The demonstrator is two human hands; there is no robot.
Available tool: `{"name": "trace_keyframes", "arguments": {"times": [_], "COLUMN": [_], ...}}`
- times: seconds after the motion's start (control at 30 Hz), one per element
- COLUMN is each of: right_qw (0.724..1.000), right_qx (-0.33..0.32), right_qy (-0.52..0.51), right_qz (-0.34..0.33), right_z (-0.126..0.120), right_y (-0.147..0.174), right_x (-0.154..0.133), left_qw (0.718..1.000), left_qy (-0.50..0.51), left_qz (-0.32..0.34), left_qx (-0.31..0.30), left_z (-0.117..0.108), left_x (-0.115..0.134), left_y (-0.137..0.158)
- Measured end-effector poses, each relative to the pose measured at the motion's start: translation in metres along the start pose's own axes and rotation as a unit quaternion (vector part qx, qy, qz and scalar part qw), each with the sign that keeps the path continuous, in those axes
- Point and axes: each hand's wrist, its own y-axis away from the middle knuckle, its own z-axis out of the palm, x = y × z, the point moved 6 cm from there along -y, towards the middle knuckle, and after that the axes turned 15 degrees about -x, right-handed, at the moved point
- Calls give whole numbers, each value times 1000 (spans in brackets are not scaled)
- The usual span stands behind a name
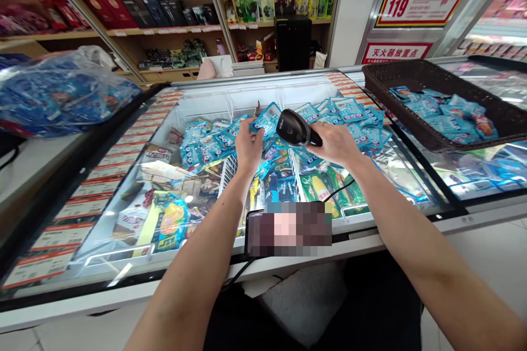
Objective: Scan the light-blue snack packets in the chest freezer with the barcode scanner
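My left hand (250, 145) pinches a small blue snack packet (268, 120) whose barcode side faces up. Close to its right, my right hand (333, 142) grips a black barcode scanner (293, 128), with the scanner head just beside the packet. Below both hands, many more blue packets lie in two groups on the glass top of a freezer, one pile (209, 145) at the left and another pile (349, 115) at the right. A phone (288, 230), its screen blurred out, leans at the freezer's front edge.
A dark woven basket (411, 142) with several blue packets stands on the right. On the left counter lies a clear plastic bag (66, 90) full of blue packages. Wooden shelves (164, 31) with boxes and pouches stand behind. A cable (340, 190) runs below my right hand.
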Motion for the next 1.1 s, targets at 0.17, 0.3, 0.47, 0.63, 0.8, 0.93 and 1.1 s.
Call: {"name": "trace_keyframes", "arguments": {"times": [0.17, 0.3, 0.47, 0.63, 0.8, 0.93, 1.1], "right_qw": [1000, 1000, 1000, 1000, 1000, 1000, 1000], "right_qx": [5, 11, 10, 15, 12, 7, 14], "right_qy": [-5, -5, -5, -5, -4, -2, 0], "right_qz": [3, -3, -6, -8, -7, -5, -9], "right_z": [-1, -3, -3, -3, -2, -2, -4], "right_y": [0, 0, 0, 1, 0, 0, 1], "right_x": [2, 2, 1, 1, 2, 2, 1], "left_qw": [1000, 1000, 1000, 1000, 1000, 1000, 1000], "left_qy": [3, -5, -9, -14, -21, -27, -28], "left_qz": [-5, -7, -7, -10, -2, -1, -2], "left_qx": [-2, -2, 0, -4, -8, -8, -5], "left_z": [0, 0, 0, 1, 0, 0, 0], "left_x": [0, 0, -1, -1, 3, 3, -1], "left_y": [-1, -1, -1, -1, 0, 0, 0]}}
